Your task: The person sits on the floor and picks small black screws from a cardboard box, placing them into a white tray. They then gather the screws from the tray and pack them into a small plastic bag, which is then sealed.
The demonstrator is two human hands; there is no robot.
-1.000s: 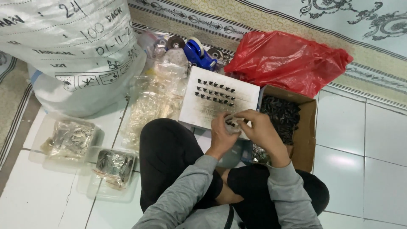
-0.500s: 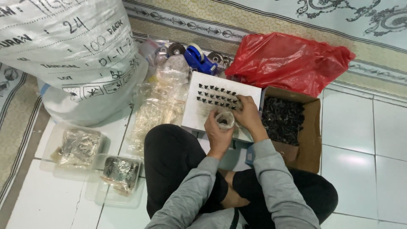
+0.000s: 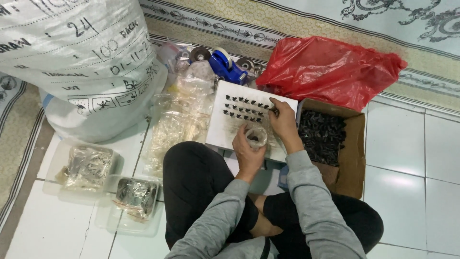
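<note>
I sit cross-legged on a tiled floor. My left hand point(image 3: 249, 146) holds a small clear plastic bag point(image 3: 257, 136) open at its mouth, just above the near part of a white board point(image 3: 218, 129). Rows of small dark pieces point(image 3: 247, 109) lie on the far half of that board. My right hand point(image 3: 283, 123) rests on the board's right side, its fingertips touching the right end of the rows. To the right stands an open cardboard box point(image 3: 352, 158) full of the same small dark pieces point(image 3: 321, 136).
A big white woven sack point(image 3: 76, 62) stands at the left. A red plastic bag point(image 3: 330, 69) lies behind the box. A blue tape dispenser point(image 3: 225, 67) and tape rolls sit at the back. Clear bags point(image 3: 179, 120) and two clear tubs point(image 3: 88, 168) lie left of my knee.
My right hand has left the small bag and reached forward to the rows of pieces on the board. My left hand still holds the bag, now nearer the board.
</note>
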